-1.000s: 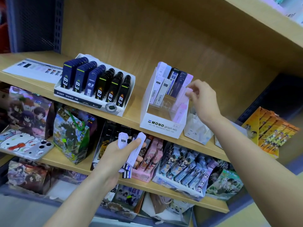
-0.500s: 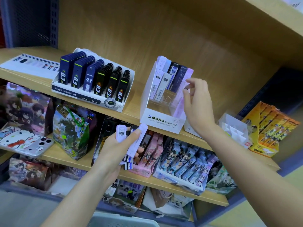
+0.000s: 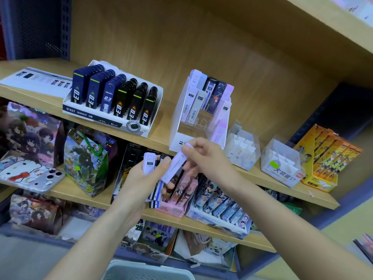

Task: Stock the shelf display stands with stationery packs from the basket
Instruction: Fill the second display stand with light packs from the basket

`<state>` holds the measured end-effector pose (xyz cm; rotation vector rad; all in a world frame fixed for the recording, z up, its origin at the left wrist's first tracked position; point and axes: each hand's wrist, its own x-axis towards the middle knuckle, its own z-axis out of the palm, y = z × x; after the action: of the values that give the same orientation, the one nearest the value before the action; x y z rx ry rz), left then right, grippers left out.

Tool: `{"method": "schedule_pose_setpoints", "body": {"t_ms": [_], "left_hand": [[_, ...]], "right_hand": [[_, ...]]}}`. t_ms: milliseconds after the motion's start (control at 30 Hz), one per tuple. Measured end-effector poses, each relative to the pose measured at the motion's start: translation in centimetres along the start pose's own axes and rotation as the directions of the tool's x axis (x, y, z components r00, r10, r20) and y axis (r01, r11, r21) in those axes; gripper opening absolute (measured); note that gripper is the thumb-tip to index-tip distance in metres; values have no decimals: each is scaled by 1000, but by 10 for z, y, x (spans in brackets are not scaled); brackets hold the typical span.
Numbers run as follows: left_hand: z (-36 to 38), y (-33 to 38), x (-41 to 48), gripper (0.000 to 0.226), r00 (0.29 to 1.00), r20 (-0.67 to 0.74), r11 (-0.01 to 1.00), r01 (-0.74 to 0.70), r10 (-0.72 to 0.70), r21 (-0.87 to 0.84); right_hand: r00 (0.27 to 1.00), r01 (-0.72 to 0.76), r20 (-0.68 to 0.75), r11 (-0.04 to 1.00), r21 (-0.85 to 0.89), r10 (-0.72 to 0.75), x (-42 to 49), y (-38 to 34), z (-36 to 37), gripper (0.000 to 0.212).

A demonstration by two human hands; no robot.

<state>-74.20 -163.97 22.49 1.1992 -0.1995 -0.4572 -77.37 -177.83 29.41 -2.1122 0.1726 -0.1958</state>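
Watching the head feed, I log both hands meeting, fingers to fingers. Right hand [image 3: 205,156]: fingertips clamped on the upper end of one lilac pack [image 3: 173,165], which slants down from them toward the left hand [image 3: 139,180]. Left hand: fingers curled round a bundle of packs [image 3: 149,163], thumb lying across the lilac pack's middle. That pack is touched by both hands and is not yet clear of the bundle. White display stand [image 3: 177,136] sits above and behind the right knuckles, near them. Its back row and its two side columns hold packs. The front middle pockets look bare, as far as I can judge through the clear dividers. Two clear divider boxes [image 3: 242,147], out beyond the right wrist, show no packs at all. Basket [image 3: 145,269] shows only a rim below the forearms; contents hidden. My reading: stocking is partway, with one stand partly filled and several packs in hand to place. How many are left in the basket I cannot tell.
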Motion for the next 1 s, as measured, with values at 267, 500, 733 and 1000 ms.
{"method": "schedule_pose_setpoints", "body": {"t_ms": [267,500,733,1000], "left_hand": [[-2,-2,4,29,998,-43,999,45,-44,28],[-4,-5,8,22,993,-57,995,103,-102,14],[-8,-8,11,21,991,-53,991,124,-126,-45],[-6,-1,8,20,999,-22,986,23,-27,-165]], "right_hand": [[857,335,-417,942,9,-301,20,-25,-31,15],[754,379,-498,903,-203,-429,60,-41,-38,12],[821,323,-357,878,-354,-446,85,-49,-43,13],[830,259,-388,893,-368,-401,99,-37,-35,16]]}}
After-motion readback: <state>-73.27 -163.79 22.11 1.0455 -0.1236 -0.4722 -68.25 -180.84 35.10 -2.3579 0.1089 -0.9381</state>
